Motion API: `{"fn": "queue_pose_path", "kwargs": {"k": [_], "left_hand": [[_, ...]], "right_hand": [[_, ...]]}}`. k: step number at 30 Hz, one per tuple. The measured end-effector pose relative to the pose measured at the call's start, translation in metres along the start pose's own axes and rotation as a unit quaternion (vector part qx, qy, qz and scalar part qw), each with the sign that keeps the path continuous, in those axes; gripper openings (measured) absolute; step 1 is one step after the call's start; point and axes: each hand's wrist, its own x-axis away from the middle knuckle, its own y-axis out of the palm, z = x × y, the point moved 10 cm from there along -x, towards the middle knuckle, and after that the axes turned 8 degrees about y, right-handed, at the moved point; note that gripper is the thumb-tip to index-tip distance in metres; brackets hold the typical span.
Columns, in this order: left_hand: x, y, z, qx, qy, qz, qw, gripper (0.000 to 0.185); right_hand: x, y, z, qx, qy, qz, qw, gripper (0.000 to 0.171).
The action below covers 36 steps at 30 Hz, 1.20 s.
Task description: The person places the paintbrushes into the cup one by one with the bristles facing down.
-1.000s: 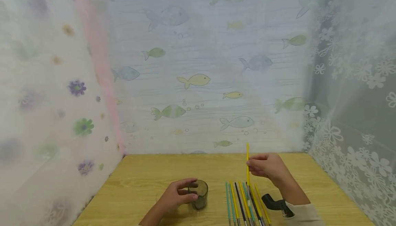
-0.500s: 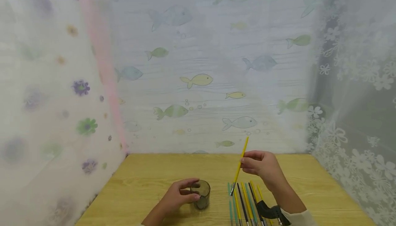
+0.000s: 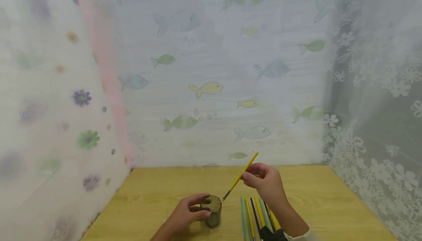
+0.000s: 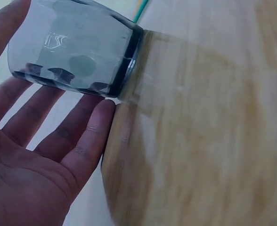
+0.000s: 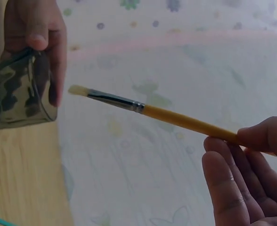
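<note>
A smoked, see-through glass [image 3: 215, 218] stands upright on the wooden table, and my left hand [image 3: 184, 213] grips its left side, thumb in front and fingers behind. Close up in the left wrist view, fingers run along the wall of the glass [image 4: 77, 52]. My right hand [image 3: 267, 186] pinches a yellow-handled paintbrush [image 3: 237, 181] between thumb and fingers, partway along the handle. The brush slants, its handle end up and right, its bristles down at the right rim of the glass. Pale bristles and a silver ferrule show on the paintbrush [image 5: 176, 118] in the right wrist view.
Beneath the right forearm, a row of several yellow, teal and dark paintbrushes [image 3: 249, 217] lies on the table [image 3: 158, 186]. A black wrist mount [image 3: 273, 234] covers part of them. A fish-print curtain [image 3: 211, 142] hangs behind the table, with flowered curtains at both sides.
My right hand has moved left, carrying the paintbrush from above the row over to the glass. The brush has tilted from upright to slanting. My left hand stays at the glass.
</note>
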Motion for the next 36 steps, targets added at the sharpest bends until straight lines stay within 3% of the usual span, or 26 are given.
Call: {"fn": "queue_pose_path", "kwargs": {"k": [7,13,22,36], "left_hand": [[0.003,0.001,0.0,-0.004,-0.001,0.002,1.0,0.062],[0.003,0.001,0.0,-0.007,-0.006,0.001,1.0,0.056],[0.003,0.003,0.003,0.006,-0.01,0.0,0.9999,0.06],[0.004,0.002,0.002,0.001,-0.012,0.001,0.9999,0.06]], "right_hand": [[0.005,0.023,0.011,0.027,-0.039,-0.019,0.999,0.023],[0.003,0.038,0.024,0.065,-0.056,-0.024,0.996,0.021],[0.001,0.052,0.046,0.103,-0.044,-0.054,0.992,0.031],[0.001,0.064,0.064,0.126,-0.042,-0.064,0.989,0.034]]}}
